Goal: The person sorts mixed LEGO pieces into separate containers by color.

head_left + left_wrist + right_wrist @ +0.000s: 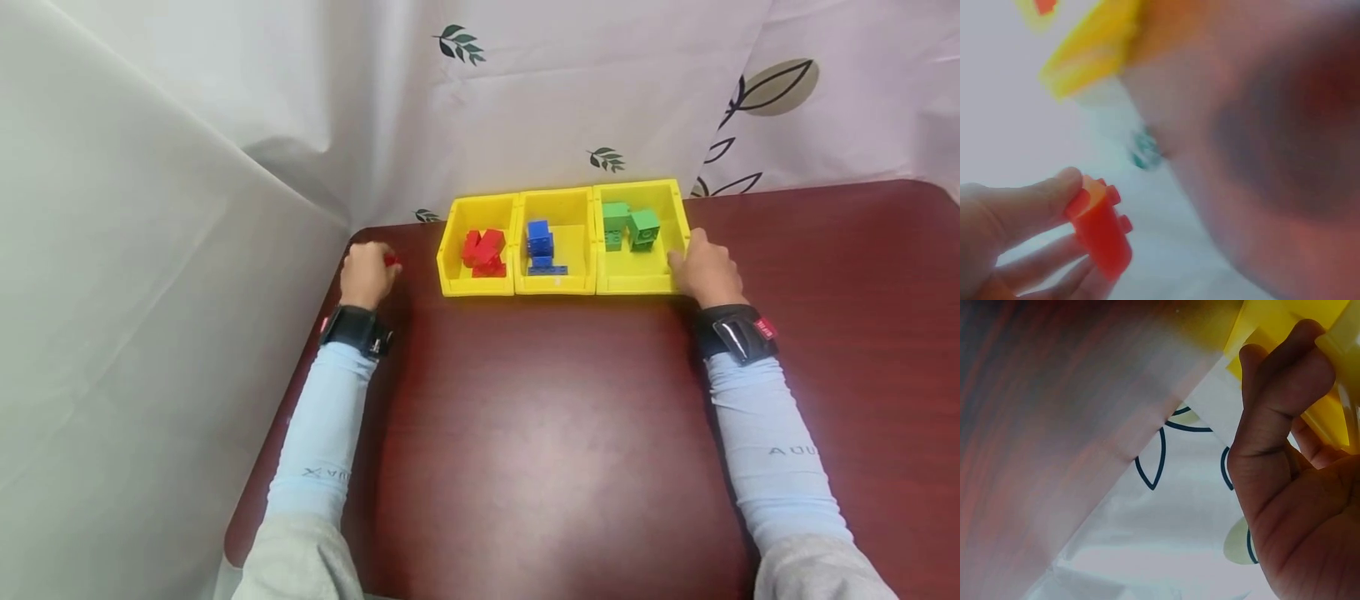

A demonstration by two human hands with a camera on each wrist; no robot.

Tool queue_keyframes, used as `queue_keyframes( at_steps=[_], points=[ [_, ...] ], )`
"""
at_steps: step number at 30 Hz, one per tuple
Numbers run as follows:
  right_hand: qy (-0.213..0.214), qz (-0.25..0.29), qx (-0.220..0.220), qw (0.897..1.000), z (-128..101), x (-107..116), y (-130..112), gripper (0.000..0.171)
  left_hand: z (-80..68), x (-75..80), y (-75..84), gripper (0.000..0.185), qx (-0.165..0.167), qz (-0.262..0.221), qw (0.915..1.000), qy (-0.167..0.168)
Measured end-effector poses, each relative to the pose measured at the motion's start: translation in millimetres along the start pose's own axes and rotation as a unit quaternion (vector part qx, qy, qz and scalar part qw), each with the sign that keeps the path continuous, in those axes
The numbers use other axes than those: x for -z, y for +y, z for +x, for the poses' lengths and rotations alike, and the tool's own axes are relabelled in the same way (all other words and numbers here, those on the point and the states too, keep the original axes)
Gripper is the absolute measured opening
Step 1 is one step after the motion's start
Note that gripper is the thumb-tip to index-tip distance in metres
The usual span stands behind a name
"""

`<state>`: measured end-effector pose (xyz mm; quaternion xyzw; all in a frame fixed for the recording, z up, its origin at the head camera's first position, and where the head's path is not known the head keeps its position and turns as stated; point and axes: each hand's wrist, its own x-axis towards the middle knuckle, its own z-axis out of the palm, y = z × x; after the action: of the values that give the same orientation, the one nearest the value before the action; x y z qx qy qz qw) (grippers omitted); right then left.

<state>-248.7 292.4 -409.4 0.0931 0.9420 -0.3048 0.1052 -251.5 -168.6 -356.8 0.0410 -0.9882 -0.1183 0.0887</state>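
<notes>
Three yellow bins stand side by side at the back of the table: the left bin with red bricks, the middle bin with blue bricks, the right bin with green bricks. Left of the bins, above the table, my left hand pinches a red toy brick between thumb and fingers; its studs show in the left wrist view. At the right bin's outer wall my right hand grips the edge, thumb inside and fingers outside.
The dark red-brown table has its left edge close to my left arm. A white curtain with leaf prints hangs right behind the bins, and plain white cloth hangs along the left side.
</notes>
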Motion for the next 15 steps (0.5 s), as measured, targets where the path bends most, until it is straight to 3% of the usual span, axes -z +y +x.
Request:
queue_keyframes(
  at_steps=[5, 9, 12, 15],
  points=[
    [0.009, 0.001, 0.001, 1.000, -0.9, 2.1, 1.2, 0.056, 30.1, 7.1, 62.0, 0.031, -0.062, -0.005, 0.9981, 0.007],
    [0.015, 0.001, 0.005, 1.000, -3.0, 0.9, 2.3, 0.054, 48.6, 1.2, 103.2, 0.035, -0.095, -0.010, 0.9953, -0.017],
    [0.017, 0.003, 0.009, 1.000, -4.0, -1.8, 1.9, 0.054, 58.6, -9.2, 121.0, 0.036, -0.109, 0.003, 0.9933, -0.039],
    [0.017, 0.005, 0.007, 1.000, -4.1, -4.1, 0.9, 0.054, 67.0, -24.8, 127.2, 0.034, -0.122, 0.016, 0.9905, -0.063]
  ],
)
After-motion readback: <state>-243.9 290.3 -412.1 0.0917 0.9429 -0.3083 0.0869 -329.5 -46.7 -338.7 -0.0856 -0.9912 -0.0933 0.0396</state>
